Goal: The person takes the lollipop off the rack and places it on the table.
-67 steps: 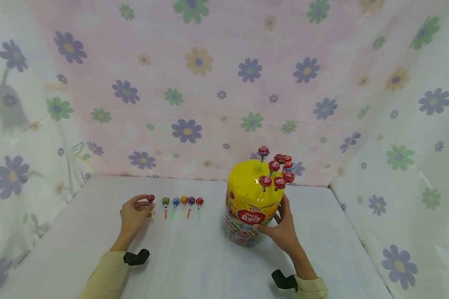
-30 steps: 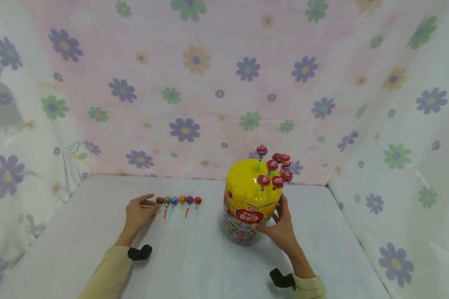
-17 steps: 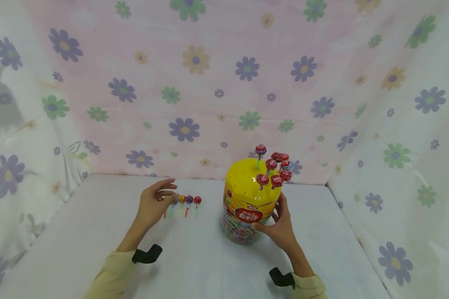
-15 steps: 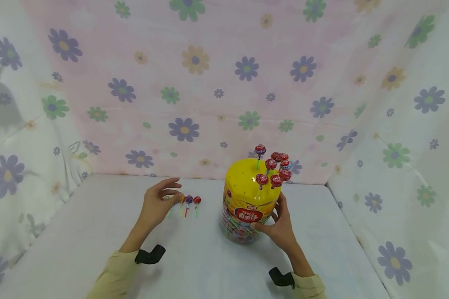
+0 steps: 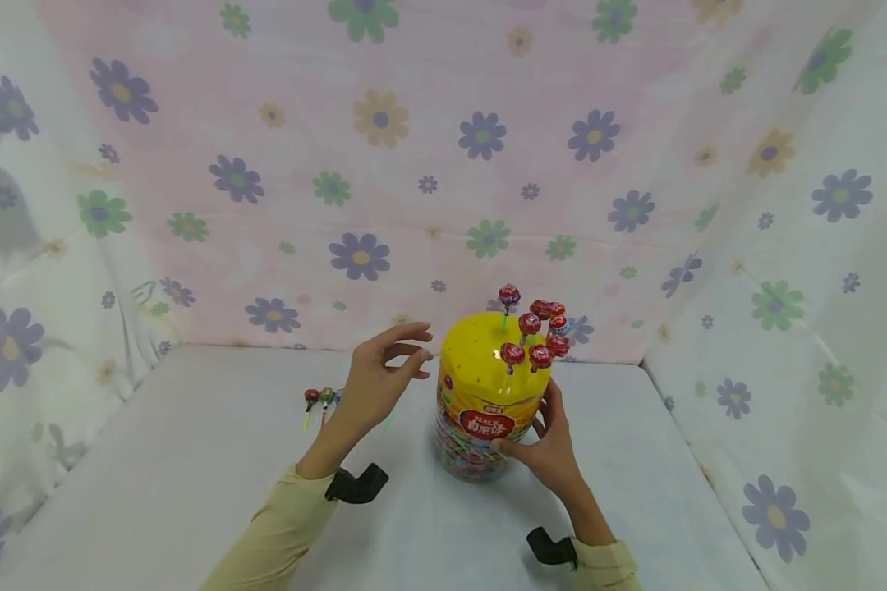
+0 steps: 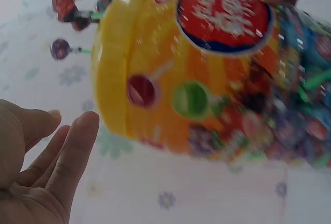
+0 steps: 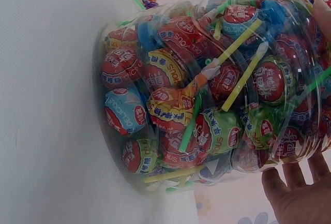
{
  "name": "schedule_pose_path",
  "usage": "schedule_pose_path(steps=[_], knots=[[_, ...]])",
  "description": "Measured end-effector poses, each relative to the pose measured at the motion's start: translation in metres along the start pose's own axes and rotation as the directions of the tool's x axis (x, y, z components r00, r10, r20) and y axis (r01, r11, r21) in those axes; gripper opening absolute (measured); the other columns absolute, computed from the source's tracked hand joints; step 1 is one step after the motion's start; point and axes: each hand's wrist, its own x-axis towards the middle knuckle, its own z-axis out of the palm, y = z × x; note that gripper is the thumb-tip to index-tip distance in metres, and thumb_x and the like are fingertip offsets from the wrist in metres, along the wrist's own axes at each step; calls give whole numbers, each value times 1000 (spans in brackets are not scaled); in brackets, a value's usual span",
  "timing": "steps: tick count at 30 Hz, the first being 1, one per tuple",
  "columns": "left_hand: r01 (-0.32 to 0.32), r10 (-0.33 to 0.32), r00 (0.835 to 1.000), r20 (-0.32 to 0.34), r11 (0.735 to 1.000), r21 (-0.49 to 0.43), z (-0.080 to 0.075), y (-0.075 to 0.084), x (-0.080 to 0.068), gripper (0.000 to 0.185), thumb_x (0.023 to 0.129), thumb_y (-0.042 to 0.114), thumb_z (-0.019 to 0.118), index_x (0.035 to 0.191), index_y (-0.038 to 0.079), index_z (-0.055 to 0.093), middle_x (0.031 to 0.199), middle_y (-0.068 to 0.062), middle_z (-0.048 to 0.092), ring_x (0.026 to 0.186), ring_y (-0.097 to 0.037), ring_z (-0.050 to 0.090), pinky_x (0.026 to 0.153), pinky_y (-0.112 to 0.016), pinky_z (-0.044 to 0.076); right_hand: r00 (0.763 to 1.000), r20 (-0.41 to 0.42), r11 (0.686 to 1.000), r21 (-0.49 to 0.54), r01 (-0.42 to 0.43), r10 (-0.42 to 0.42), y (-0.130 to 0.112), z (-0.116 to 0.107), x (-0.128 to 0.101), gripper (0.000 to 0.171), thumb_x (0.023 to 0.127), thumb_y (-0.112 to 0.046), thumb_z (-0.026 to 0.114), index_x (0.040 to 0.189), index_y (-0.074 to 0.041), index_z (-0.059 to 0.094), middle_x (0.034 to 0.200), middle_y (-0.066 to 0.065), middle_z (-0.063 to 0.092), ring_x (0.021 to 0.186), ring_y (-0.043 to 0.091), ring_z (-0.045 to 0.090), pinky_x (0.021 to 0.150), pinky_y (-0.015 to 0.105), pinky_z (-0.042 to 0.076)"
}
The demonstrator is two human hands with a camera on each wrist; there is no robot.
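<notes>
Step in hand, by judgement: approach to the lollipop jar point(image 5: 488, 402), standing right of centre on the table point(image 5: 155, 492). Left hand point(image 5: 377, 373) raised at the jar's 9 o'clock – fingers point(image 6: 72, 151) spread, relaxed, holding nothing. Right hand point(image 5: 547, 447) wrapped round the jar wall at 4 o'clock, bracing it. Row of lollipops point(image 5: 318, 398) lying beyond the left wrist. Next move probably calls for a fine pinch on one lollipop stick in the yellow lid point(image 5: 484, 361) – jar kept steady.

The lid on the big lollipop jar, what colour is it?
The lid is bright yellow; the head view shows it best.
</notes>
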Motion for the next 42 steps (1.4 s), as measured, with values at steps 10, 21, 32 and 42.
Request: schedule_pose_path(steps=[10, 21, 32, 42], knots=[[-15, 22, 994, 110, 998, -61, 38, 16, 44, 42, 98, 1, 64, 140, 0, 57, 137, -21, 60, 118, -35, 66, 90, -34, 60, 1000, 6, 1000, 0, -2, 2, -1, -2, 1, 109, 76, -7, 89, 159, -24, 21, 157, 6, 36, 145, 35, 38, 117, 61, 33], [-46, 54, 989, 139, 997, -60, 66, 23, 64, 43, 97, 0, 65, 139, 0, 57, 128, -20, 66, 116, -32, 67, 98, -36, 57, 1000, 2, 1000, -16, -6, 6, 0, -1, 2, 108, 75, -9, 90, 158, -23, 22, 157, 7, 37, 145, 36, 39, 116, 58, 34], [-152, 152, 988, 4, 988, -20, 79, 27, 70, 33, 96, 0, 66, 129, 0, 64, 109, -17, 73, 99, -28, 72, 88, -33, 61, 1000, -3, 1000, -15, -4, 4, 3, -2, 1, 109, 74, -7, 90, 158, -21, 22, 157, 9, 36, 145, 37, 39, 116, 57, 35], [-172, 165, 982, -88, 982, -74, 62, 30, 61, 36, 96, -2, 66, 131, 0, 62, 110, -19, 71, 99, -33, 71, 85, -32, 62, 1000, 0, 1000, -6, -6, 6, 2, -2, 1, 110, 73, -7, 91, 158, -26, 23, 157, 4, 37, 144, 33, 40, 116, 58, 36]])
